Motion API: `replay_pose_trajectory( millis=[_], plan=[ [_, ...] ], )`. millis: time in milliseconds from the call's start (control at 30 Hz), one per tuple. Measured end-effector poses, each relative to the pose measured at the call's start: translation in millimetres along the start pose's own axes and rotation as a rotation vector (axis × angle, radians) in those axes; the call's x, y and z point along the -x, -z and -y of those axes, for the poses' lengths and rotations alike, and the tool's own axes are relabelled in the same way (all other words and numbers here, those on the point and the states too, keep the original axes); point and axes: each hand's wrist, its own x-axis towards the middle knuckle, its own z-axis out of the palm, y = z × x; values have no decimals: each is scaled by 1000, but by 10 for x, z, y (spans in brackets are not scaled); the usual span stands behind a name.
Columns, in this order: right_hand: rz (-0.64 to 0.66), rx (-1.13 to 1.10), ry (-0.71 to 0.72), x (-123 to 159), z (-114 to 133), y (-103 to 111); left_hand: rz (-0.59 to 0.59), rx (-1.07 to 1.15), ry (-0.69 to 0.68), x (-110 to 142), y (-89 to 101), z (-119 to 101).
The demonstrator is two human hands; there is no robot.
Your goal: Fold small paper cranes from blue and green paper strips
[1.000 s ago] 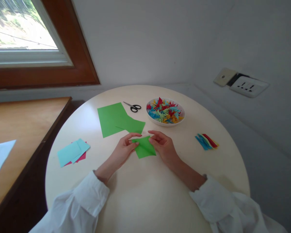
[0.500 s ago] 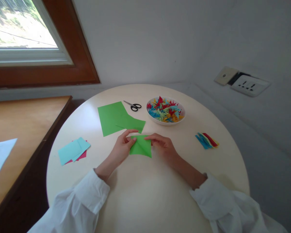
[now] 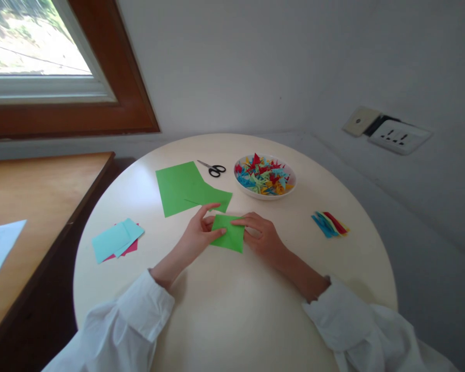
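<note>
A small square of green paper [image 3: 231, 238] is held between my two hands above the round table. My left hand [image 3: 199, 227] grips its left side, thumb on top and index finger raised off it; the fingers beneath are partly hidden. My right hand [image 3: 262, 235] pinches the right side, its index finger lying across the upper right corner. Just beyond my hands lies a larger green sheet [image 3: 180, 186] with a piece cut out of it. Black-handled scissors [image 3: 214, 170] rest beside that sheet.
A white bowl [image 3: 264, 196] of folded paper cranes stands at the back. Folded coloured strips [image 3: 329, 225] lie at the right, light blue and pink paper pieces [image 3: 114, 240] at the left. A wooden desk [image 3: 34, 191] adjoins on the left; the wall has a socket [image 3: 400, 136].
My left thumb has slid right and down onto the middle of the green square. The square has shifted slightly right and lies flatter. My right hand has barely moved.
</note>
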Motion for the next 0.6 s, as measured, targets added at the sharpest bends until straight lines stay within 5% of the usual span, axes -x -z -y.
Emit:
replay_pose_trajectory(
  millis=[333,600],
  plan=[
    [159,239,-52,66,-76,112,10,-1030,-411,64,29,105],
    [229,331,-55,87,-128,127,169,-1313,-382,139,-57,24]
  ],
)
